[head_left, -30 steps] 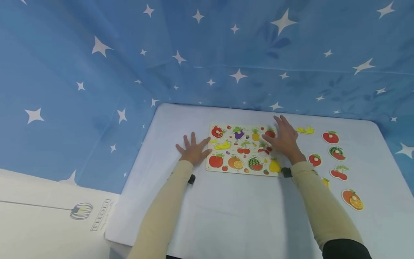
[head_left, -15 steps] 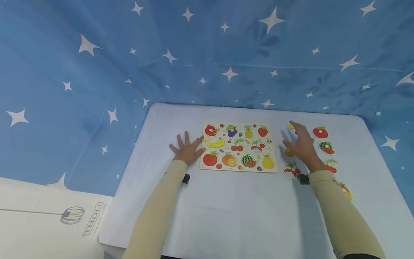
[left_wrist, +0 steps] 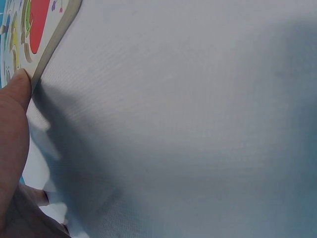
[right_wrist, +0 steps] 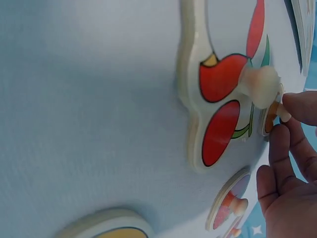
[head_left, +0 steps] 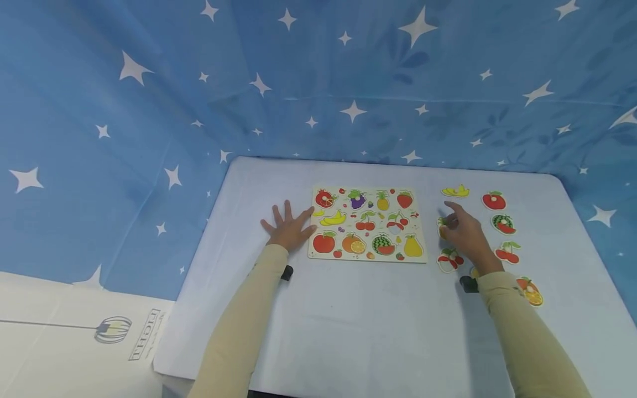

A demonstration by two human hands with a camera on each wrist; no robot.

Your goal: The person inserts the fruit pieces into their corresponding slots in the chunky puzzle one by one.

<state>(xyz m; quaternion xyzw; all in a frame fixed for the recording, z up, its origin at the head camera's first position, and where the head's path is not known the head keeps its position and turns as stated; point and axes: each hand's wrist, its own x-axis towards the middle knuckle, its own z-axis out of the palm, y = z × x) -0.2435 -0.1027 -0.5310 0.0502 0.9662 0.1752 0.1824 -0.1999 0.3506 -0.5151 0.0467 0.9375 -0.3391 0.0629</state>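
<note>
My left hand (head_left: 288,229) lies spread at the left edge of a fruit puzzle board (head_left: 417,225). In the left wrist view the thumb (left_wrist: 19,87) touches the board's corner. To the right of the board, my right hand (head_left: 466,235) pinches the small knob of the pineapple puzzle piece (head_left: 441,228), thumb on one side and fingers on the other. The hand partly covers this piece. Right beside it lies a cherry piece (right_wrist: 220,79) with its own knob, seen large in the right wrist view. A yellow piece (head_left: 474,272) shows partly under the right wrist.
Around the right hand lie more knobbed pieces: bananas (head_left: 455,191), a red fruit (head_left: 494,200), watermelon (head_left: 504,225), cherries (head_left: 507,253) and orange (head_left: 530,292). The white table (head_left: 348,331) meets a blue star-patterned curtain (head_left: 318,83) at its back edge.
My right hand has moved from over the board to the right and down onto the pineapple piece, its fingers drawing together. The left hand stays at the board's edge. The head view has shifted slightly.
</note>
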